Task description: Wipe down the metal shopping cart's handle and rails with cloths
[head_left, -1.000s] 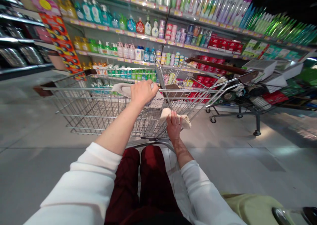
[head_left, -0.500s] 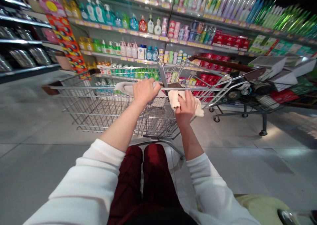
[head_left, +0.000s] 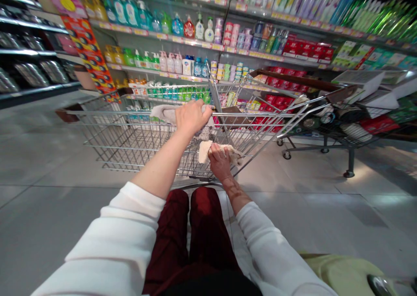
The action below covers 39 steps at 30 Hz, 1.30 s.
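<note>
A wire shopping cart (head_left: 124, 146) stands side-on in front of my knees. My left hand (head_left: 192, 117) is closed over its near top rail. A greyish cloth (head_left: 163, 112) shows on both sides of that hand; whether the fingers grip it too is hidden. Lower down, my right hand (head_left: 220, 160) holds a cream cloth (head_left: 204, 152) against the wires of the cart's near side, towards its right end. The cloth sticks out left and right of the fingers, bunched up.
Behind the cart rise shelves of pump bottles (head_left: 177, 27), tubs and red boxes (head_left: 308, 48). At the right stands a second cart (head_left: 350, 157) loaded with boxes. A yellow-green object (head_left: 342, 272) is at the lower right. Metal goods fill shelves at the far left.
My right hand has moved down and left with the cream cloth, from the top rail to the cart's lower side wires. My left hand has stayed at the rail.
</note>
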### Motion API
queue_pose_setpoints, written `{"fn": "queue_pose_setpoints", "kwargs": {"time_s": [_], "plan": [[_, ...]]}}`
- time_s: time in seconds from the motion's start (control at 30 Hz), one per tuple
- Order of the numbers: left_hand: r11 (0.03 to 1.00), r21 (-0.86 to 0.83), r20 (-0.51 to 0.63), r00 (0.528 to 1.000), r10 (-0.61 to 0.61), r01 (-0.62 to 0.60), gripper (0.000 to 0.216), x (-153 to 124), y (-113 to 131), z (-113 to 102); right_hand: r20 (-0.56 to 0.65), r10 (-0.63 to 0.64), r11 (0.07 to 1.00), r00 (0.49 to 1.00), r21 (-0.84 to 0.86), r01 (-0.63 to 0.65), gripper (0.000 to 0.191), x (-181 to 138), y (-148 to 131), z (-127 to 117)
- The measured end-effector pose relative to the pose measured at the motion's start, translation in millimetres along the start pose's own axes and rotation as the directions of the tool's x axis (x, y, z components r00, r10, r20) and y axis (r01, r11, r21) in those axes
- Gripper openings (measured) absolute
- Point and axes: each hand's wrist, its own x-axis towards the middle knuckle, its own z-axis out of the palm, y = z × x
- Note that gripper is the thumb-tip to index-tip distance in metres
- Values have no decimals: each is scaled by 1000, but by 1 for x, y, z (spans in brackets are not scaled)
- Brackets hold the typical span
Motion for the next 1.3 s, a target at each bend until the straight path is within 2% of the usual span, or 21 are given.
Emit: {"fn": "queue_pose_setpoints", "kwargs": {"time_s": [0.13, 0.2, 0.23, 0.3, 0.4, 0.47, 0.6, 0.73, 0.87, 0.97, 1.1, 1.17, 1.23, 1.3], "plan": [[1000, 17, 11, 1000, -12, 12, 48, -1, 1, -1, 89, -71, 995, 994, 72, 65, 35, -1, 6, -15], [1000, 28, 10, 1000, -13, 13, 48, -1, 1, -1, 64, -77, 995, 995, 70, 73, 33, 6, 18, -30], [999, 31, 8, 1000, -13, 13, 48, -1, 1, -1, 21, -49, 998, 999, 46, 48, 32, 11, 27, -39], [1000, 28, 6, 1000, -12, 12, 47, -1, 1, -1, -127, 80, 996, 989, -24, -83, 30, 25, 46, -60], [1000, 16, 9, 1000, -15, 15, 47, -1, 0, -2, -383, 272, 944, 883, -73, -323, 34, 49, 73, -87], [1000, 13, 10, 1000, -17, 16, 47, -1, 0, -2, -444, 309, 922, 841, -80, -380, 38, 60, 83, -93], [1000, -5, 2, 1000, -12, 13, 47, -1, -1, -1, -350, 311, 926, 884, -99, -365, 39, 47, 79, -72], [1000, -12, 1, 1000, -6, 6, 46, -1, -1, 0, -176, 211, 968, 962, -100, -230, 39, -1, 53, -33], [1000, -2, -3, 1000, -5, 5, 46, -2, 0, -1, -96, 129, 987, 987, -85, -138, 36, -39, 36, -8], [1000, 3, -1, 1000, -16, 16, 46, -2, 0, -1, -58, 123, 991, 991, -50, -126, 32, -44, 37, -10], [1000, -6, -4, 1000, -19, 19, 47, -3, 0, -1, -101, 54, 998, 993, -36, -58, 31, -25, 58, -41], [1000, -11, -7, 1000, -19, 19, 46, -3, 0, 0, -207, 124, 988, 970, -66, -140, 34, -7, 78, -65], [1000, -13, -15, 1000, -18, 18, 45, -3, -1, 0, -362, 239, 953, 901, -91, -289, 36, 15, 103, -86], [1000, -11, -18, 1000, -17, 17, 45, -3, -1, 0, -490, 291, 924, 822, -80, -375, 38, 37, 129, -102]]}}
